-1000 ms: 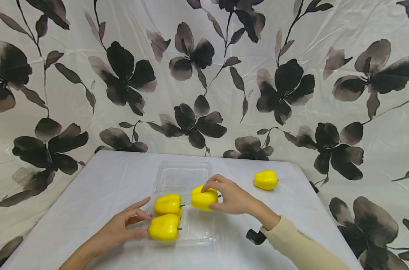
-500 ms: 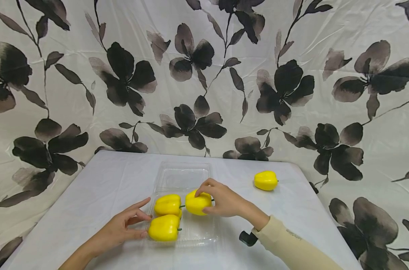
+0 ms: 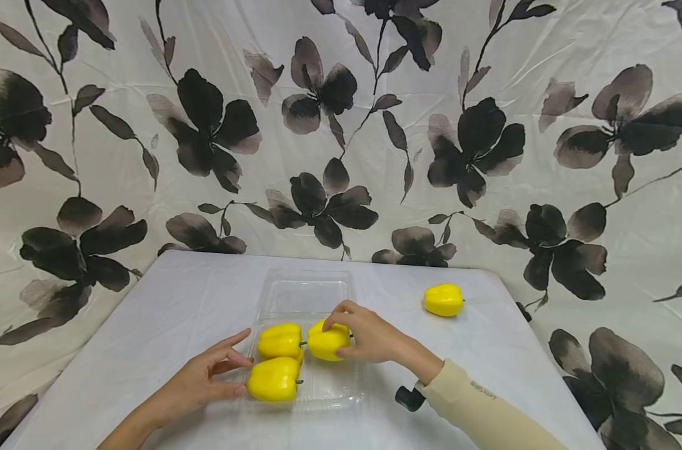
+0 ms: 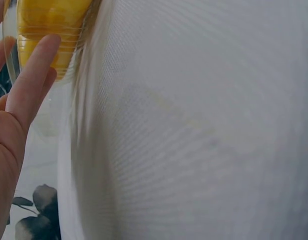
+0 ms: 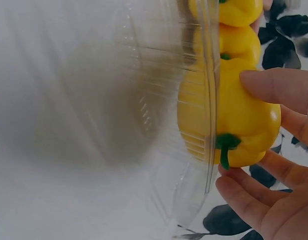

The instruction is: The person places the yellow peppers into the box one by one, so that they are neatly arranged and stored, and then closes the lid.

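A yellow bell pepper (image 3: 325, 342) with a green stem is held between the thumb and fingers of my right hand (image 3: 371, 334), low in the back right part of a clear plastic clamshell container (image 3: 332, 386). In the right wrist view that pepper (image 5: 243, 112) sits partly behind the container's wall. Along the container's left side lie two more yellow bell peppers, a rear one (image 3: 279, 341) and a front one (image 3: 273, 379). My left hand (image 3: 205, 378) rests at the container's left side with fingers extended; in the left wrist view a finger (image 4: 36, 75) touches the clear wall.
The container's lid (image 3: 307, 297) lies folded back behind it. Another yellow bell pepper (image 3: 444, 300) stands at the back right of the white-covered table (image 3: 459, 362). A floral cloth (image 3: 318, 150) hangs behind the table. A black wrist device (image 3: 410, 399) shows beside the right sleeve.
My right hand has carried its pepper left and slightly toward me, down into the container near the rear left pepper. The left hand has stayed in place.
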Action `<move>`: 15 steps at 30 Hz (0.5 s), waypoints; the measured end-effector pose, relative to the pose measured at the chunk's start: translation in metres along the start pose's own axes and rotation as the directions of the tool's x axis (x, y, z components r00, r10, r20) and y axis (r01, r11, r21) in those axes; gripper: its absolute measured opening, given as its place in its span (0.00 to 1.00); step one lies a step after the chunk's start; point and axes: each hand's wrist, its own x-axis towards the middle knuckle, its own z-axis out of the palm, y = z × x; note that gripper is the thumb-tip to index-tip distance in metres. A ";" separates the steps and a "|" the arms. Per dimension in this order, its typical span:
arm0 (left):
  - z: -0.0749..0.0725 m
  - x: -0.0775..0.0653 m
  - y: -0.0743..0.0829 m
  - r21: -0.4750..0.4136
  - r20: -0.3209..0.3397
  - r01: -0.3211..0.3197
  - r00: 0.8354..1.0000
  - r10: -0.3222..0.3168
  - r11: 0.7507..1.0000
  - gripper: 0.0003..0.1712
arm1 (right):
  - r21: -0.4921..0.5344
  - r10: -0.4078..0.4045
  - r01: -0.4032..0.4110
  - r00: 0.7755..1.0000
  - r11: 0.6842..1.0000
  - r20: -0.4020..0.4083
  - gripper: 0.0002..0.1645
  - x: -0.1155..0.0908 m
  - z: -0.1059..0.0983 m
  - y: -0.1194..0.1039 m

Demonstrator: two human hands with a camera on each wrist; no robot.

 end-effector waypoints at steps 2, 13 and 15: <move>0.000 0.000 0.000 -0.001 0.001 -0.001 1.000 0.001 1.000 0.18 | 0.001 0.005 -0.005 1.000 1.000 0.003 0.24 0.001 0.002 0.001; 0.000 0.001 -0.001 0.007 0.001 0.015 1.000 -0.015 1.000 0.18 | 0.009 -0.013 0.013 1.000 1.000 -0.011 0.24 -0.001 0.007 0.003; 0.000 0.001 -0.001 0.008 0.000 0.021 1.000 -0.021 1.000 0.18 | 0.007 -0.026 0.026 1.000 1.000 -0.017 0.24 -0.001 0.008 0.004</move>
